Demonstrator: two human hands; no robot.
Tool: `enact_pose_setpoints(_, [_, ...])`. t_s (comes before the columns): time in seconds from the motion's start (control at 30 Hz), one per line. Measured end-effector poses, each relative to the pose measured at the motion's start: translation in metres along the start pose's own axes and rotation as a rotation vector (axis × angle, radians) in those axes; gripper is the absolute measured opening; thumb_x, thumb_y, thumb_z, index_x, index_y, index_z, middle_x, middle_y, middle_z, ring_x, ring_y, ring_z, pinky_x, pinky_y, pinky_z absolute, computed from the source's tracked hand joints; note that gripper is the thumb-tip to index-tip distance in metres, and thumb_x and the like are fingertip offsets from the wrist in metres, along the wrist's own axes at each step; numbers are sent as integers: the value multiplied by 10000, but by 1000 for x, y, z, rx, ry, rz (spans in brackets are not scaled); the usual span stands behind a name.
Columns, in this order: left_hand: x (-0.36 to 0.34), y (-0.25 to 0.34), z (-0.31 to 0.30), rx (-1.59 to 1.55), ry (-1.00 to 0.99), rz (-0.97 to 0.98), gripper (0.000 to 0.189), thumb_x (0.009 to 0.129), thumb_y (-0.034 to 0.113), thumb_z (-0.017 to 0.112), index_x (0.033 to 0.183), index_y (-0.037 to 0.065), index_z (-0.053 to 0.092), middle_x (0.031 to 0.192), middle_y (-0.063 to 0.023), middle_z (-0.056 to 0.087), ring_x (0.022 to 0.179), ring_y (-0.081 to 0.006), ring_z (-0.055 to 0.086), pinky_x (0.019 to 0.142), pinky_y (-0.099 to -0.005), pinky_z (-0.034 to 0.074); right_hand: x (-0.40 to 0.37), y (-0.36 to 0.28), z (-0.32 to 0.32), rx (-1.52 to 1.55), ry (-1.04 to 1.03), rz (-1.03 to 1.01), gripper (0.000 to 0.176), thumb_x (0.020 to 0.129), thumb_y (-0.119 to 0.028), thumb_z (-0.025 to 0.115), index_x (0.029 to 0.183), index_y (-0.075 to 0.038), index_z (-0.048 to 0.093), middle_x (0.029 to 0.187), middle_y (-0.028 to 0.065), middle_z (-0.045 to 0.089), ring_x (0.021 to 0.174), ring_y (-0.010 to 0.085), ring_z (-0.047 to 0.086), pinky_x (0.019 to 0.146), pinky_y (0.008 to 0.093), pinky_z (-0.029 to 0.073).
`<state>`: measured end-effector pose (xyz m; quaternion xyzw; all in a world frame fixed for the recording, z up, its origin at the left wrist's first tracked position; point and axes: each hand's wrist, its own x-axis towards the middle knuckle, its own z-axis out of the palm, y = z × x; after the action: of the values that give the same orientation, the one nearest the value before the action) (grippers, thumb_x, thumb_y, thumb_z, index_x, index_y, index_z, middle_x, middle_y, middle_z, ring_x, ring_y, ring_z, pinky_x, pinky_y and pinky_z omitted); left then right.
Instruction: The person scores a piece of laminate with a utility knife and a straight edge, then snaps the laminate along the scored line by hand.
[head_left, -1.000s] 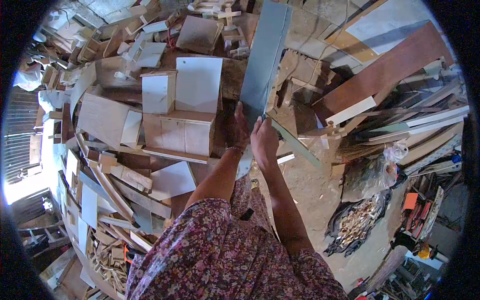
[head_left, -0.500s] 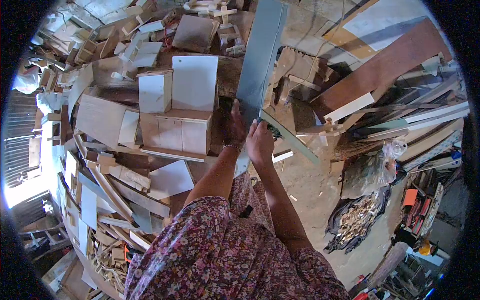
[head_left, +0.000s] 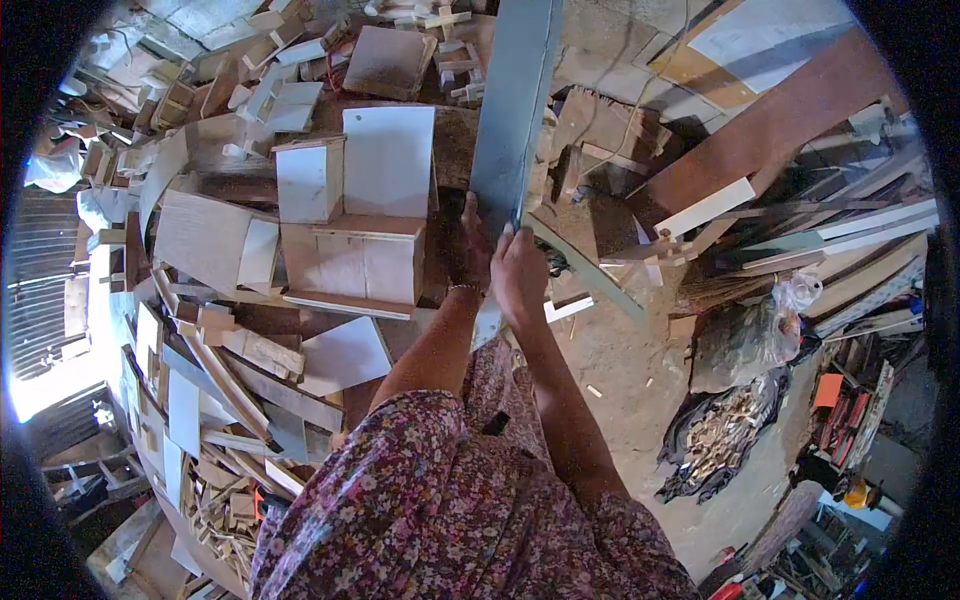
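Note:
A long grey-blue board (head_left: 512,110) stretches away from my body, its far end past the top edge of the view. My left hand (head_left: 470,250) grips the board's near left edge, thumb pointing up along it. Close beside it, my right hand (head_left: 517,272) is closed at the near right edge of the board. A small dark bit shows at its fingertips, but what the fingers hold is hidden. Left of my hands sits a step-shaped wooden piece with white panels (head_left: 388,165). Under the board on the right, a thin green strip (head_left: 600,278) slants down.
A wide brown board (head_left: 760,130) leans at the upper right near stacked planks (head_left: 850,235). Wood offcuts lie on a dark cloth (head_left: 725,430) on the floor. Wood scraps and panels crowd the left, including a loose white panel (head_left: 345,357). A plastic bag (head_left: 795,295) sits at right.
The board's far end has shifted slightly left and up out of view. My right hand has moved a little left and nearer my body, while my left hand stays nearly in place.

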<state>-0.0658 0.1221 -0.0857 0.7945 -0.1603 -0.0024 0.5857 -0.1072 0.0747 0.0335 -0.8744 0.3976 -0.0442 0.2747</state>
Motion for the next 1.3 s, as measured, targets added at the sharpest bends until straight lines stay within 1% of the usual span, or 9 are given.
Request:
enact_pose_setpoints(0.43, [4,25,-6,214,-38,-122,400,792,69,349,1189,85,306,936,-208,492,774,-317,502,673,-377,386,39,-13,-6,-72,145,-101,278,815,-249,344,756,-9,472,555,164,534,534,323,548,464,408,446])
enact_pose_setpoints(0.63, [3,-2,0,267,-135,-92,405,819,108,298,1220,84,254,1182,-152,350,1014,-266,397,805,-319,332,-13,0,-10,-52,-48,42,271,814,-255,350,767,0,427,587,209,526,565,350,538,492,423,432])
enact_pose_setpoints(0.73, [-1,-21,11,41,-21,40,405,831,135,279,1230,87,230,1221,-143,303,994,-256,410,794,-315,342,-8,-3,-11,-88,-115,36,271,812,-252,358,756,3,432,579,213,522,563,347,537,474,419,431])
enact_pose_setpoints(0.83, [-2,-25,9,665,176,434,408,836,134,285,1235,88,214,1201,-147,331,919,-253,447,759,-311,354,-8,-2,-5,-71,-112,-7,292,813,-265,358,743,9,431,592,224,521,568,350,535,471,417,431])
enact_pose_setpoints(0.9, [5,-22,5,477,-110,29,427,838,148,293,1245,92,179,1201,-153,330,901,-253,451,753,-318,352,-6,4,-1,-63,35,5,329,816,-284,347,743,25,431,597,232,518,587,363,531,499,424,431])
enact_pose_setpoints(1.03, [3,17,-1,217,-48,-41,419,839,164,298,1239,91,198,1167,-159,364,883,-269,457,716,-329,372,10,-1,-19,41,48,-95,325,816,-275,350,784,32,451,599,205,537,563,330,551,480,400,443])
enact_pose_setpoints(1.1, [7,9,2,-293,-164,-107,441,827,154,358,1218,38,192,1183,-103,335,1070,-185,332,918,-329,234,18,-5,-15,33,88,-83,316,815,-267,352,785,34,445,584,207,533,553,329,550,472,398,444])
enact_pose_setpoints(1.2, [11,-54,19,-17,-30,-48,389,840,182,298,1213,80,256,1106,-157,416,845,-264,490,691,-326,391,41,-17,-17,36,133,-92,279,813,-235,357,767,29,435,535,190,524,518,314,552,445,379,451])
enact_pose_setpoints(1.3, [13,43,-15,437,-267,-382,400,840,213,314,1210,70,258,1096,-152,432,888,-237,477,740,-321,373,51,-21,-12,-1,179,-100,243,812,-211,357,746,8,439,544,207,515,537,329,548,458,397,445])
